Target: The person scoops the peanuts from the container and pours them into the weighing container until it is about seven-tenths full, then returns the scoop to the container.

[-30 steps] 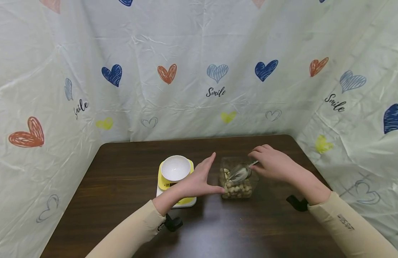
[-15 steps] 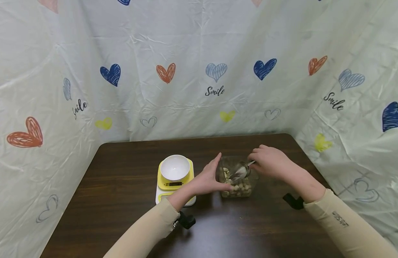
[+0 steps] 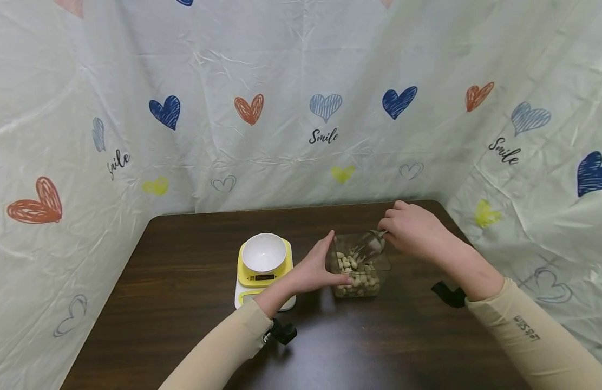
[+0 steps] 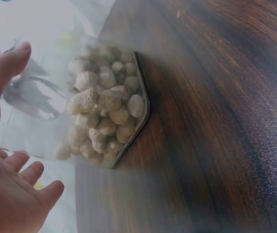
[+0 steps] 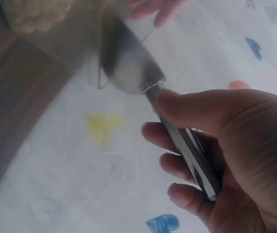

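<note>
In the head view a clear plastic container (image 3: pixel 386 266) stands on the table, partly filled with peanuts in their shells (image 3: pixel 360 281). My left hand (image 3: pixel 312 271) holds the container at its left side, thumb across the front and fingers towards the back. In the left wrist view the thumb (image 4: pixel 7 68) and fingers lie either side of the clear wall, with the peanuts beyond. My right hand (image 3: pixel 415 230) grips the handle of a metal scoop (image 5: pixel 128 63). Its bowl tilts down inside the container, over the peanuts. In the right wrist view the fingers curl round the handle (image 5: pixel 189 153).
Left of the container, a yellow and white kitchen scale (image 3: pixel 243 290) bears a white bowl (image 3: pixel 264 253). The dark wooden table (image 3: pixel 184 287) ends at a white curtain (image 3: pixel 281 65) printed with hearts, hanging behind and along both sides.
My left hand has moved right and taken hold of the container's side. My right hand has risen slightly and moved back, tipping the scoop more steeply down.
</note>
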The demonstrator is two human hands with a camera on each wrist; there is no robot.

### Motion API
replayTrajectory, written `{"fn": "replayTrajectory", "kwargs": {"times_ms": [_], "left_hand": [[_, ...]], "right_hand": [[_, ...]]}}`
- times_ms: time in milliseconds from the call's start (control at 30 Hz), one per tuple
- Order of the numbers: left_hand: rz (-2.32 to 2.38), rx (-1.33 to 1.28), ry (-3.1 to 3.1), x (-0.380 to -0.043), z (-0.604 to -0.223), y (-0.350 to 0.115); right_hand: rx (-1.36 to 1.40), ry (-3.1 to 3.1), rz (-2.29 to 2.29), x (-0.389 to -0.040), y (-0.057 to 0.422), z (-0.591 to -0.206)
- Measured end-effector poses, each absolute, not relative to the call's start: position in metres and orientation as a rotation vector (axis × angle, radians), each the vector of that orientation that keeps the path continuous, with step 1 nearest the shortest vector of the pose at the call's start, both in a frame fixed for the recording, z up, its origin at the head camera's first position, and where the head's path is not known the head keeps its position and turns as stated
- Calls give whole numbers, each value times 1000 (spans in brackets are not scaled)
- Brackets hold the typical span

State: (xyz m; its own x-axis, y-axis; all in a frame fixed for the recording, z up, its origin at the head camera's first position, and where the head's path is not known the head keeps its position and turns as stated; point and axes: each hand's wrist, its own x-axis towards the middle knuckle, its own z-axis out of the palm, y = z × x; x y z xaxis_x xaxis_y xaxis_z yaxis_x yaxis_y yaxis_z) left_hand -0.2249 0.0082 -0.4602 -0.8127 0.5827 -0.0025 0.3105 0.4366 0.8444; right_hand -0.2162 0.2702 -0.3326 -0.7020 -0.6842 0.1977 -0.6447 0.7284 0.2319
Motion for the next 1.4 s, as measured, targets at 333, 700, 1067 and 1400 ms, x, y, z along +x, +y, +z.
{"fn": "replayTrajectory", "kwargs": {"times_ms": [333, 700, 1067, 1400], "left_hand": [[1303, 766, 2410, -226, -462, 9], [1284, 802, 2464, -228, -463, 12], [1260, 779, 2478, -227, -462, 11], [1257, 771, 2474, -227, -462, 11]], "right_hand": [[1096, -2507, -503, -216, 257, -338], [1089, -2543, -598, -215, 242, -354], [1167, -2842, -59, -225, 266, -360], [1127, -2798, 103, -221, 275, -374]]}}
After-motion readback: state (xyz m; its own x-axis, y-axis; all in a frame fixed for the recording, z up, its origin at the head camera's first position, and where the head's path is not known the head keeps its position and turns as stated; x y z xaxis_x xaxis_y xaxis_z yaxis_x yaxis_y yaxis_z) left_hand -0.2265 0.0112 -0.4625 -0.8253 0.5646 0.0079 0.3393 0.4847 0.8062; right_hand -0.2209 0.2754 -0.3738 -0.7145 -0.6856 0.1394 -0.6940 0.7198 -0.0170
